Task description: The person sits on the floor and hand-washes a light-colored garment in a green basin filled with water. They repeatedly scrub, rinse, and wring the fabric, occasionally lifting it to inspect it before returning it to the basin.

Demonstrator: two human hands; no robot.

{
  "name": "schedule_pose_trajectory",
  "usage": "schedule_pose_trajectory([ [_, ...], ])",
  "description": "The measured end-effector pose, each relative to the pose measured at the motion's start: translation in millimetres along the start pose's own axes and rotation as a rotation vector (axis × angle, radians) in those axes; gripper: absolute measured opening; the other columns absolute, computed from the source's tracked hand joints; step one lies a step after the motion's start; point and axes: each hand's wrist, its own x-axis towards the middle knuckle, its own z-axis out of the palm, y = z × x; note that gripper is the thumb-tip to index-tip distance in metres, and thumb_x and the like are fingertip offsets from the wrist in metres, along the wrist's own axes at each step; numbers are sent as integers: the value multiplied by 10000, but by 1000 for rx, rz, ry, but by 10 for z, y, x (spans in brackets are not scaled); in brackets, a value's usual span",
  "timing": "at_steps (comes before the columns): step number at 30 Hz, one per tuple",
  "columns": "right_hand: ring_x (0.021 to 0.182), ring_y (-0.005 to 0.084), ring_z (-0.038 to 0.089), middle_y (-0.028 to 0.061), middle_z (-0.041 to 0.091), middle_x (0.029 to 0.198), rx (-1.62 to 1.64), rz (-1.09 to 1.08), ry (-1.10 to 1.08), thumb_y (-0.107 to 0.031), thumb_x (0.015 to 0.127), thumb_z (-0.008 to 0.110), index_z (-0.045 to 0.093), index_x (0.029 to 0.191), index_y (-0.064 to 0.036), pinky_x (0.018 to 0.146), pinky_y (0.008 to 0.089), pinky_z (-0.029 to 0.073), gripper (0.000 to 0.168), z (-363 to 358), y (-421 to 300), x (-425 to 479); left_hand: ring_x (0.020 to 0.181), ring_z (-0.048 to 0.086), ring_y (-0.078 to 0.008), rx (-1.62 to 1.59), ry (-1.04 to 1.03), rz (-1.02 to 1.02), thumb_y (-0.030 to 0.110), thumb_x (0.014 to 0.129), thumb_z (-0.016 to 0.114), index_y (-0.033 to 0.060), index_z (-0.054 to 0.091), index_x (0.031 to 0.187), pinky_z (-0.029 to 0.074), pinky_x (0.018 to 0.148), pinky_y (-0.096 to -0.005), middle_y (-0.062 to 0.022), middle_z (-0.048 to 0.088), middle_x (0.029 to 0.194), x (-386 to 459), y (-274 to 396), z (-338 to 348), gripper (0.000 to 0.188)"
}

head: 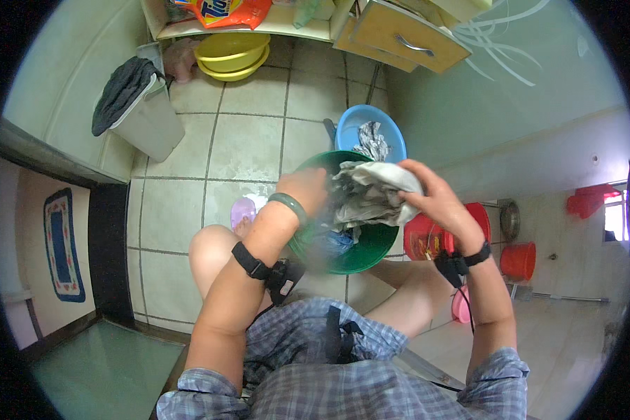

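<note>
A crumpled white and grey cloth [375,194] is bunched above a green basin [370,257]. My right hand [433,194] grips its right end, thumb below and fingers over the top. At the cloth's left side is my left hand [305,188], blurred, with a green bangle at the wrist. Its fingertips are hidden, so a hold on the cloth cannot be made out. Blue fabric [337,242] lies inside the green basin. Just beyond, a blue basin [350,126] holds a black-and-white patterned cloth [371,140].
A grey bin [155,123] with a dark towel [123,94] over it stands at left. Yellow basins [233,55] sit below a shelf with an orange detergent bag [236,13]. Drawers [409,37] jut out at upper right. A red basin [422,239] is near my right forearm.
</note>
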Motion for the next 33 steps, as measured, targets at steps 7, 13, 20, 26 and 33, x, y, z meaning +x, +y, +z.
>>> schedule_pose_trajectory([
  [7,1063,451,489,294,458,1175,-395,292,-256,-123,763,631,385,1319,-160,921,432,420,610,1404,1634,553,883,591,-356,-31,-30,-14,201,804,608,65,527,1082,471,750,-445,-169,603,968,78,13,-42,320],
  [13,1071,423,505,255,465,1225,-690,251,-61,-85,850,452,422,1284,-100,880,448,440,435,2536,2301,769,827,565,-352,45,-47,-7,186,799,604,53,508,1097,446,729,-435,-156,574,887,-18,-125,-77,340],
  [20,994,350,588,190,624,1047,-837,237,-551,-173,865,476,654,1010,-52,861,428,455,261,2329,2437,1202,838,576,-328,34,-61,-95,195,776,626,48,515,1064,452,710,-439,-153,581,866,179,-148,47,341],
  [26,1112,339,525,226,544,1182,-78,320,-178,-258,784,631,449,1256,-52,921,391,415,547,1491,2033,809,903,591,-305,-167,154,68,199,800,629,21,503,1100,477,787,-380,-179,595,976,235,7,152,371],
  [33,887,164,568,99,566,1032,346,232,174,-231,837,624,427,1222,-48,746,292,473,469,382,765,192,833,565,-139,-1255,-465,-137,414,905,506,-5,561,1004,477,742,-282,-96,605,927,294,235,24,433],
])
